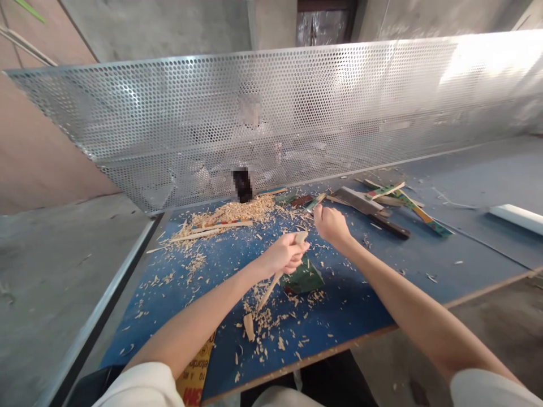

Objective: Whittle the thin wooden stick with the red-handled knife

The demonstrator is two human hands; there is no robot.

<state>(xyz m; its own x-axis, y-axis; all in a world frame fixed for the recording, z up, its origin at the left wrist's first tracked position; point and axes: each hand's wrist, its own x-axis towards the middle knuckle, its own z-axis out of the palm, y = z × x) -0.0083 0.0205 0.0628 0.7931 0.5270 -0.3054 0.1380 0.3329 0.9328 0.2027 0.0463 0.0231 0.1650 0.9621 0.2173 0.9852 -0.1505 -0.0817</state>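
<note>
My left hand [286,254] is closed around a pale carved wooden stick [268,293]. Its thicker rounded end shows above the thumb, and the thinner end slants down toward the shavings. To the right and slightly farther off, my right hand [333,224] makes a fist, apart from the stick. A narrow greenish strip [314,202] shows by its fingers; I cannot tell whether the hand grips it. Below my left hand lies a dark green flat piece [306,277]. Wood shavings [241,210] are heaped beyond my hands, and a small wood chip [249,328] lies nearer me.
A wide blade with a dark handle [392,227] lies at right beside painted wood strips [419,213]. A perforated metal screen [190,130] borders the blue table [165,305] at the back. Yellow printed sheet [197,367] sits near the front; a white tube [515,219] lies far right.
</note>
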